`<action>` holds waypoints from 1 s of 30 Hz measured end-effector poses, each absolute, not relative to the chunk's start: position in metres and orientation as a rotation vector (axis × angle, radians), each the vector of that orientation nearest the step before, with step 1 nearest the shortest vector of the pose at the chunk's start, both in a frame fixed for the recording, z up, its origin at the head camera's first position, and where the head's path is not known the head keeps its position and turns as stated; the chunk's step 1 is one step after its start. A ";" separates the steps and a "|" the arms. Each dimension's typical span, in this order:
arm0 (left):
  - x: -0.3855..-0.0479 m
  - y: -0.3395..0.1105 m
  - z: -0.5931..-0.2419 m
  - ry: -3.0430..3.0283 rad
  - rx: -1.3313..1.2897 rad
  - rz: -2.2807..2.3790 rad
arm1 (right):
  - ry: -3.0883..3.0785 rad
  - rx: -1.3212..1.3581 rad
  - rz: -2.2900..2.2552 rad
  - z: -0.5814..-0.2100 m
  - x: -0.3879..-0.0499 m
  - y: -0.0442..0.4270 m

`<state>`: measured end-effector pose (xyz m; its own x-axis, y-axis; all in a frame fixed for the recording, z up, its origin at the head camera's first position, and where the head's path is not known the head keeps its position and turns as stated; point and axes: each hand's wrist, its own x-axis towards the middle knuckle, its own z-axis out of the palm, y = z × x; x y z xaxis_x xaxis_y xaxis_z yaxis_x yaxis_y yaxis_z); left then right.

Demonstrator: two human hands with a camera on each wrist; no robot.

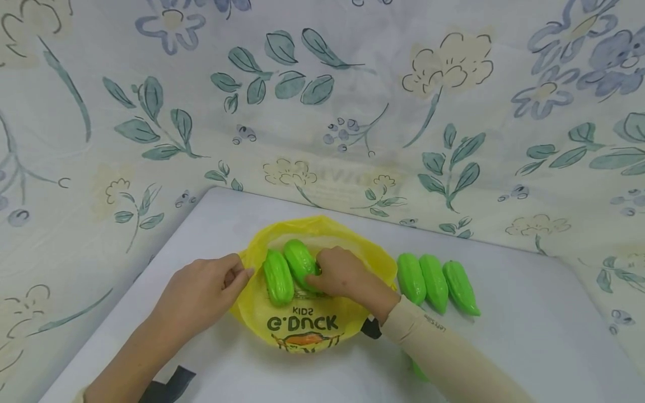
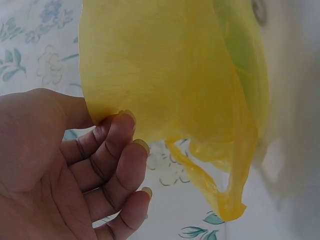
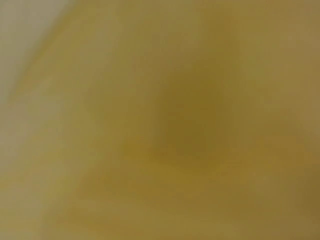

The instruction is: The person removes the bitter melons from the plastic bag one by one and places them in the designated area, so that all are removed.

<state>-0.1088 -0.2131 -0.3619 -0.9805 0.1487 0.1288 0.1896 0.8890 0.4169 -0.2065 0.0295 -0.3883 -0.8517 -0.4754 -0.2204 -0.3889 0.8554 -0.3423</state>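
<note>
A yellow plastic bag (image 1: 314,226) with printed lettering lies with its mouth spread wide on the white table. My left hand (image 1: 204,288) pinches the bag's left rim between thumb and finger. In the left wrist view, the left hand (image 2: 107,172) holds the thin yellow film (image 2: 150,65), a loop handle dangling beside it. Two glossy green, cucumber-shaped toy vegetables are inside: the left one (image 1: 278,278) lies by itself. My right hand (image 1: 342,271) reaches into the bag and grips the other toy cucumber (image 1: 300,262). Blurred yellow film fills the right wrist view.
Right of the bag, three more toy cucumbers (image 1: 434,282) lie in a row on the table (image 1: 529,313). Another green piece (image 1: 419,370) shows partly under the right forearm. Black strips (image 1: 168,386) lie at the near left. A floral cloth (image 1: 322,123) hangs behind the table.
</note>
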 end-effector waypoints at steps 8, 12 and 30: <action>-0.110 -0.213 -0.362 -2.967 -0.266 -0.670 | 2.714 -0.642 -0.418 -0.386 -0.206 0.034; -0.110 -0.212 -0.362 -2.973 -0.268 -0.672 | 2.704 -0.656 -0.403 -0.385 -0.205 0.034; -0.110 -0.214 -0.362 -2.961 -0.266 -0.676 | 2.717 -0.682 -0.482 -0.369 -0.196 0.045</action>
<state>-0.1095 -0.2145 -0.3625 -0.9804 0.1487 0.1290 0.1900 0.8866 0.4217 -0.1958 0.0449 -0.3688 -0.8431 -0.4984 -0.2019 -0.3984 0.8312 -0.3878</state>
